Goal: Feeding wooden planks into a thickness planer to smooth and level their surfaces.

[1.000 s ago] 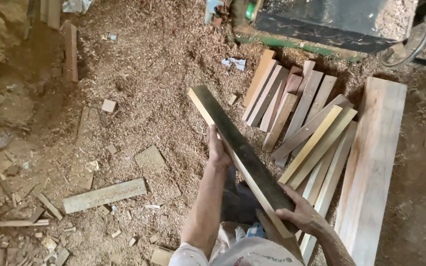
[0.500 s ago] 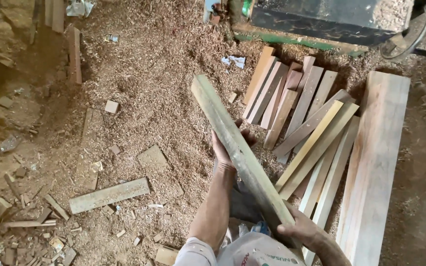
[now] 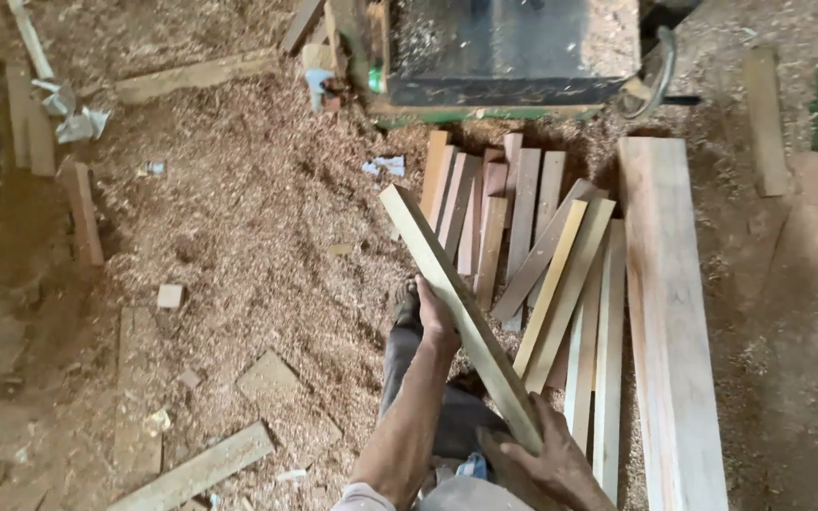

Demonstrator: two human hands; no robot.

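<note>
Left hand (image 3: 435, 317) is closed around the mid-length of a long wooden plank (image 3: 456, 312); right hand (image 3: 546, 464) grips its near end. Held at two spaced points, the plank stays steady, raised at a slant, far end pointing toward the dark machine (image 3: 513, 47). Just right, cut slats (image 3: 523, 246) lie stacked beside a wide board (image 3: 669, 312). The floor (image 3: 257, 208) is thick with sawdust and scattered offcuts.
</note>
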